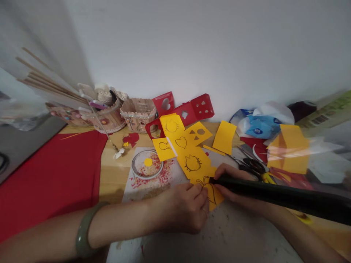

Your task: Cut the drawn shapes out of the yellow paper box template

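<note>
Fingers of the left hand [182,208] press a yellow paper strip [193,162] with drawn outlines flat on the table [112,175], near centre. The right hand [233,184] is clenched around a black marker [274,195] whose tip touches the strip's near end. Scissors [253,166] lie just right; a glass dish [147,164] sits left.

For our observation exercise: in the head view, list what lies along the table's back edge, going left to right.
Wooden sticks → craft-stick baskets → red punched card → blue and white bags → blurred yellow paper.
</note>
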{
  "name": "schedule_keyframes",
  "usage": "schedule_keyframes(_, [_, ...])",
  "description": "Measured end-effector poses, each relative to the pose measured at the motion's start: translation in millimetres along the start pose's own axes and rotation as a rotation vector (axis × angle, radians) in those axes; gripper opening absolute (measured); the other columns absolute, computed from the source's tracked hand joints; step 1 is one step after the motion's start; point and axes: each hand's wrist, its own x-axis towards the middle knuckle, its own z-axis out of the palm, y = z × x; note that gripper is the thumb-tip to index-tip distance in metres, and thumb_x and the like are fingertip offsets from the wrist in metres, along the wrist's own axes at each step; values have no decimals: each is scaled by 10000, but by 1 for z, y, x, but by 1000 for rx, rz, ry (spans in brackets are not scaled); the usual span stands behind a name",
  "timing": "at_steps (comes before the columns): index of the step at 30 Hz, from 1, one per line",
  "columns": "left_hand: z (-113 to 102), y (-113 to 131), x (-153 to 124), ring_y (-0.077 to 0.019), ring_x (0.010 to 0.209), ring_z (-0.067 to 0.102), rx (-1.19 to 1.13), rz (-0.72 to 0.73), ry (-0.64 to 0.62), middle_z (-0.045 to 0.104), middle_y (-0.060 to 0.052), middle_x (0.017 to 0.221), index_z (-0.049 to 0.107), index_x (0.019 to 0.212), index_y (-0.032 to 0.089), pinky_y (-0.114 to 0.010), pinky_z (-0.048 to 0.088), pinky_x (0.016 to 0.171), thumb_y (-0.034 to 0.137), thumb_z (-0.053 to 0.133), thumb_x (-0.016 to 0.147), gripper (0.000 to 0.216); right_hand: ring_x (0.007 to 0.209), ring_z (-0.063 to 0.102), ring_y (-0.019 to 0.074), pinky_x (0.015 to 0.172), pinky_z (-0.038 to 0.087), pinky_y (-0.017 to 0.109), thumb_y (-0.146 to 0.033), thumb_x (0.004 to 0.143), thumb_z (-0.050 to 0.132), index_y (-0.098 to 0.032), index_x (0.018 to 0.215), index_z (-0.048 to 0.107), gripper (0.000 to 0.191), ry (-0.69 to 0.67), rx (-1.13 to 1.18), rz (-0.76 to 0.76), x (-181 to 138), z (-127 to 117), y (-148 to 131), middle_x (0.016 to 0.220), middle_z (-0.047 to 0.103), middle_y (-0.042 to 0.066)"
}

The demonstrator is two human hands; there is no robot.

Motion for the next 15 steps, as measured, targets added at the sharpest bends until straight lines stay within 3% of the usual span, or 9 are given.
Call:
schedule_keyframes(4, [-1,-5,1,-235,990,659,-56,-19,60,696,-160,1047,681,997,42,-311,551,807,124,477,897,242,682,598,143,613,499,252,-173,798,563,-228,883,553,101,-16,24,-14,-1,1,6,783,624,-8])
schedule_keyframes(15, [1,-11,2,-203,987,659,-102,6,44,708,-107,1059,705,982,72,-265,556,793,101,471,893,253,643,622,123,589,511,223,-146,823,533,-216,841,571,81,-112,126,-123,8,-7,1,746,666,-16])
